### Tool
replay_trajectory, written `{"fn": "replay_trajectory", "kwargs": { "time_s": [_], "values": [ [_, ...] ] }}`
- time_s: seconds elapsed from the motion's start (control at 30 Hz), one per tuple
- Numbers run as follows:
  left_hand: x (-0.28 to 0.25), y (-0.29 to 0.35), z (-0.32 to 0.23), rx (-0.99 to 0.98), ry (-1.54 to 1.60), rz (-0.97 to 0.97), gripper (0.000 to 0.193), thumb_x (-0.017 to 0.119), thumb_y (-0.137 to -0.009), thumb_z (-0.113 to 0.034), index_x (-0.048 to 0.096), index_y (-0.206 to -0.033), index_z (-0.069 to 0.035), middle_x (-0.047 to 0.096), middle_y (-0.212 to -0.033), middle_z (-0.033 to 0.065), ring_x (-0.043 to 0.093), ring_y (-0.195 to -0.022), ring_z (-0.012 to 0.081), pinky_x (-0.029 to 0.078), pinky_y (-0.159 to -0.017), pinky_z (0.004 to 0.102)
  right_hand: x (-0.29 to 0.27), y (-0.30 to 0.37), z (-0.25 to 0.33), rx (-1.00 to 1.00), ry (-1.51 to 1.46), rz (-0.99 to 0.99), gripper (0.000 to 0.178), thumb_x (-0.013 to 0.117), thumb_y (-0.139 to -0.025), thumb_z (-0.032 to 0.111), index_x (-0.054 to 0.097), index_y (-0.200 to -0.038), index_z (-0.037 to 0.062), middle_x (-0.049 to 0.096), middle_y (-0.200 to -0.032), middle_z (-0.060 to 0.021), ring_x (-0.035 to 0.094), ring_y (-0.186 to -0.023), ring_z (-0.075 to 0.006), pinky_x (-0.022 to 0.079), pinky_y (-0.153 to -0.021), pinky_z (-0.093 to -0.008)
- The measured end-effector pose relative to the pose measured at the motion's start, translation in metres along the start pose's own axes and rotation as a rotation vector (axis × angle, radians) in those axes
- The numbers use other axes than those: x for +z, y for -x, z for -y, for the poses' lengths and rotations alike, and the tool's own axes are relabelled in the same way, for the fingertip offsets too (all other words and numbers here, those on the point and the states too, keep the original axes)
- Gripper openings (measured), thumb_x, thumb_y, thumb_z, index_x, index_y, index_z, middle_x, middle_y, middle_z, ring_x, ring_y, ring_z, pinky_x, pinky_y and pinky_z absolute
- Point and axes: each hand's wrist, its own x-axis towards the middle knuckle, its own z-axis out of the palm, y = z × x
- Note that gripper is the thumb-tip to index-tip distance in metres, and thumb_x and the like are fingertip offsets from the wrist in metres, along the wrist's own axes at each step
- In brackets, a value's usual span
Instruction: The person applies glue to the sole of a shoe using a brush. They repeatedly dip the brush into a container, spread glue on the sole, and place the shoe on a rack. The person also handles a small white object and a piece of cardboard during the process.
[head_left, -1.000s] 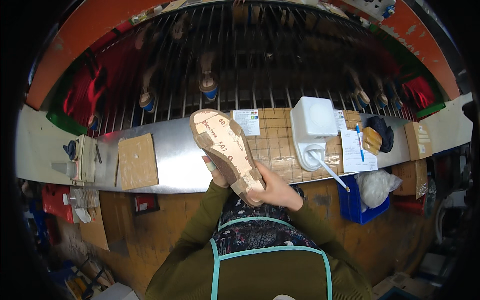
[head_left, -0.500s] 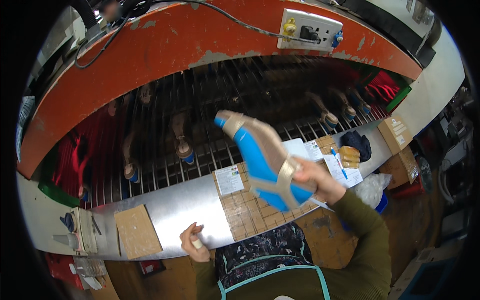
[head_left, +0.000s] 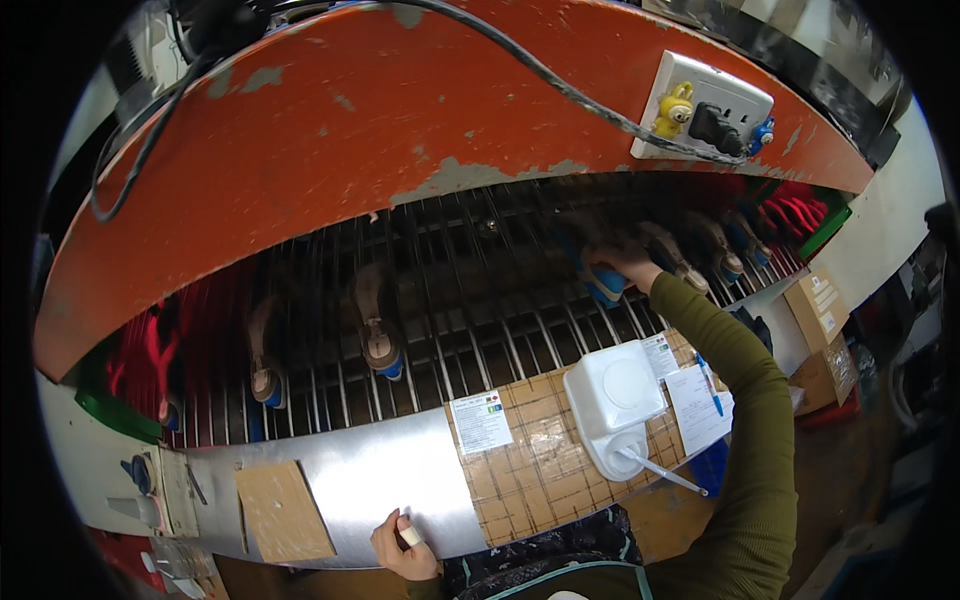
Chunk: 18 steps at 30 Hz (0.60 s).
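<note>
My right hand reaches over the metal bar rack beneath the red hood. It is closed on a sandal on a blue shoe last; motion and shadow blur the shoe's far part. To its right stand several similar shoes on lasts. Further left on the bars are another sandal and one more. My left hand rests near the counter's front edge, fingers curled in, a pale wrap around one finger, with nothing visible in it.
A white plastic container with a white-handled stick in its mouth stands on the taped cardboard. Papers and a blue pen lie to its right. A brown board is at left. The red hood carries a socket and cable.
My right hand has carried the sandal from above the counter, forward and right, down to the rack. The white container now shows fully. The view has shifted; my left hand stays near the counter edge.
</note>
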Motion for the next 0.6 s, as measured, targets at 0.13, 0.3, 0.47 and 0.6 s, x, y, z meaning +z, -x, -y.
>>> {"fn": "replay_trajectory", "kwargs": {
  "time_s": [0.13,0.3,0.47,0.6],
  "values": [
    [-0.001,0.002,0.004,-0.014,-0.036,0.028,0.019,0.057,-0.093,-0.012,0.067,-0.094,0.004,0.062,-0.081,0.0155,0.057,-0.075,0.0299,0.044,-0.068,0.0388,0.02,-0.011,-0.018,0.041,-0.154,0.048,0.061,0.075,-0.076,0.036,0.057,-0.123,0.0027,0.066,-0.101,-0.013,0.068,-0.081,-0.0221,0.058,-0.06,-0.0371],
    [0.0,0.0,0.0,-0.013,-0.057,0.051,0.017,0.058,-0.093,-0.012,0.068,-0.091,0.002,0.061,-0.079,0.0146,0.056,-0.072,0.0289,0.043,-0.066,0.039,0.023,0.012,-0.043,0.176,0.073,0.124,0.064,0.076,-0.078,0.03,0.05,-0.126,-0.0028,0.067,-0.088,-0.0106,0.067,-0.068,-0.0175,0.055,-0.052,-0.0277],
    [0.001,-0.004,-0.007,-0.019,-0.093,0.093,0.017,0.057,-0.093,-0.01,0.067,-0.09,0.003,0.061,-0.081,0.0159,0.058,-0.073,0.0296,0.045,-0.066,0.0381,0.012,0.051,-0.061,-0.12,0.511,0.382,0.027,0.072,-0.076,0.017,0.067,-0.091,-0.0048,0.07,-0.073,-0.0126,0.069,-0.069,-0.0194,0.055,-0.069,-0.0317],
    [0.006,-0.006,-0.003,0.004,-0.12,0.108,0.016,0.057,-0.092,-0.008,0.067,-0.088,0.004,0.061,-0.082,0.0161,0.059,-0.074,0.0295,0.046,-0.066,0.0372,0.018,0.022,-0.076,-0.311,0.617,0.612,0.031,0.071,-0.079,0.022,0.072,-0.099,-0.0013,0.073,-0.089,-0.0146,0.071,-0.082,-0.0226,0.054,-0.079,-0.0324]
  ]
}}
